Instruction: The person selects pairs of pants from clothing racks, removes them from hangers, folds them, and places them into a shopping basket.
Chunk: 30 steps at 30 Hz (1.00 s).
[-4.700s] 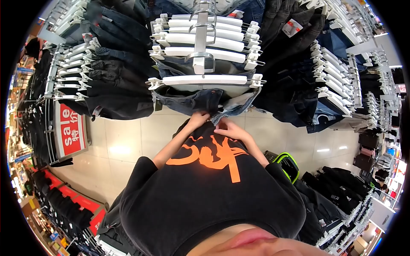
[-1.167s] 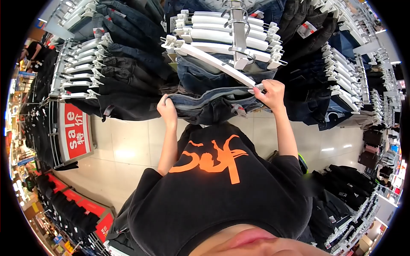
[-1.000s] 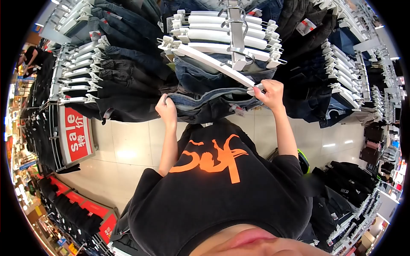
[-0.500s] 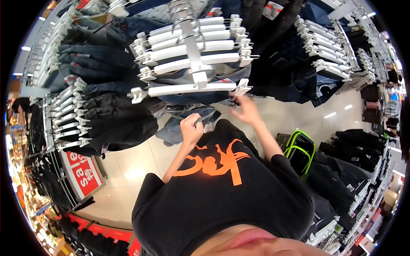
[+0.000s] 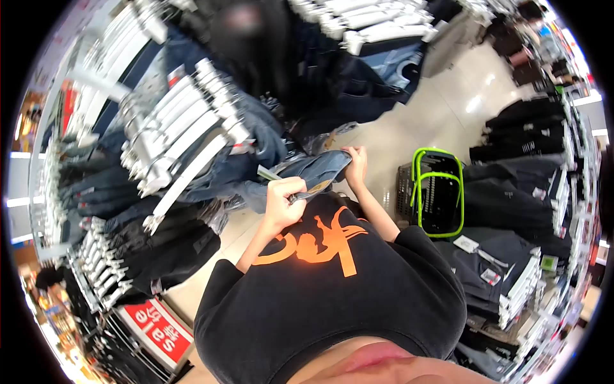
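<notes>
A pair of blue-grey jeans [image 5: 320,171] is stretched between my two hands, in front of my black T-shirt. My left hand [image 5: 284,201] is closed around one end of the waistband, with a pale tag [image 5: 268,173] sticking up beside it. At the other end of the waistband, my right hand [image 5: 356,168] pinches the edge of the denim. The lower part of the jeans hangs out of sight among other clothes.
White hangers [image 5: 179,121] with jeans crowd the rack at front left. A black shopping basket [image 5: 441,192] with green handles stands to my right. Dark clothes [image 5: 518,192] hang along the right side. A red sale sign [image 5: 160,329] is at lower left.
My right hand, open beside the hanger rack before, now grips the waistband, and the jeans are spread wider. My view has turned right; the rack appears farther left.
</notes>
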Available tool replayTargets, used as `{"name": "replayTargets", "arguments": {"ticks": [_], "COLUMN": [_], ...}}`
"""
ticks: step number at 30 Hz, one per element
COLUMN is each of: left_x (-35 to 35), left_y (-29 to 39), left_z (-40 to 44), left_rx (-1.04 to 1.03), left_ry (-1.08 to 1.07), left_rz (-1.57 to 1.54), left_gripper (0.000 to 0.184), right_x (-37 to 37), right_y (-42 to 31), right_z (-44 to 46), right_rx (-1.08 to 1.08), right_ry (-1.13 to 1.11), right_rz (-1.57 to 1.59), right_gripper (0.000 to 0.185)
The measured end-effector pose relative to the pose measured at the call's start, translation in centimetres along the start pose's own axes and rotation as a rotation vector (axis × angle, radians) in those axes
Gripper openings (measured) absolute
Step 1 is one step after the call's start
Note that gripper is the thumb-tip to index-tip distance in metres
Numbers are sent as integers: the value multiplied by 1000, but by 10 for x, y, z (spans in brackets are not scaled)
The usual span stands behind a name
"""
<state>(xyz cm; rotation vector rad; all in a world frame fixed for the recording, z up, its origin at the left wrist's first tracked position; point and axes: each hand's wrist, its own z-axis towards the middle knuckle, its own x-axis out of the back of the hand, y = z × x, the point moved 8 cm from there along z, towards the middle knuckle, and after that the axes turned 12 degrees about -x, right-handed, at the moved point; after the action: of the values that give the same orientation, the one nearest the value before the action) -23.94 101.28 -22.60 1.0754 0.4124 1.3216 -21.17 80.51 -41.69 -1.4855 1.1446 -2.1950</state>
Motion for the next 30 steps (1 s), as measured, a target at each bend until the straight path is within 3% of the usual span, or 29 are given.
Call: {"name": "replayTargets", "arguments": {"ticks": [3, 6, 9, 11, 13, 14, 15, 16, 19, 21, 23, 27, 28, 30], "left_x": [-35, -82, -126, -140, -153, -165, -181, -201, -249, -266, -277, -313, -325, -351], "left_y": [12, 13, -16, -33, -67, -92, -104, -111, -96, -40, -9, -28, -37, -87], "left_z": [29, 50, 56, 64, 67, 65, 65, 66, 90, 124, 148, 150, 149, 132], "left_rx": [-32, -10, 86, -48, 46, 232, 88, 115, 180, 25, -94, 0, -67, 2], "left_ry": [-109, -261, -333, -289, -296, -350, -397, -462, -543, -467, -433, -554, -548, -646], "left_rz": [9, 117, 245, 478, 491, 411, 445, 386, 228, 157, 129, 138, 102, -7], "left_gripper": [7, 13, 19, 19, 20, 20, 18, 17, 15, 15, 22, 23, 24, 24], "right_x": [54, 103, 171, 223, 283, 307, 330, 353, 421, 457, 478, 466, 452, 421], "right_y": [76, 158, 213, 210, 167, 165, 160, 151, 158, 169, 177, 229, 247, 275], "right_z": [15, 15, 8, 3, -7, -7, -7, -11, -20, -39, -61, -113, -131, -157], "right_rx": [-245, -542, -529, -537, -749, -631, -512, -555, -567, -543, -453, -576, -661, -876], "right_ry": [286, 125, 339, 355, 292, 334, 372, 397, 597, 725, 885, 1041, 1081, 1046], "right_rz": [45, 193, 393, 572, 606, 520, 432, 455, 496, 519, 486, 211, 236, 329], "right_gripper": [37, 33, 26, 28, 30, 32, 35, 38, 40, 39, 35, 23, 20, 19]}}
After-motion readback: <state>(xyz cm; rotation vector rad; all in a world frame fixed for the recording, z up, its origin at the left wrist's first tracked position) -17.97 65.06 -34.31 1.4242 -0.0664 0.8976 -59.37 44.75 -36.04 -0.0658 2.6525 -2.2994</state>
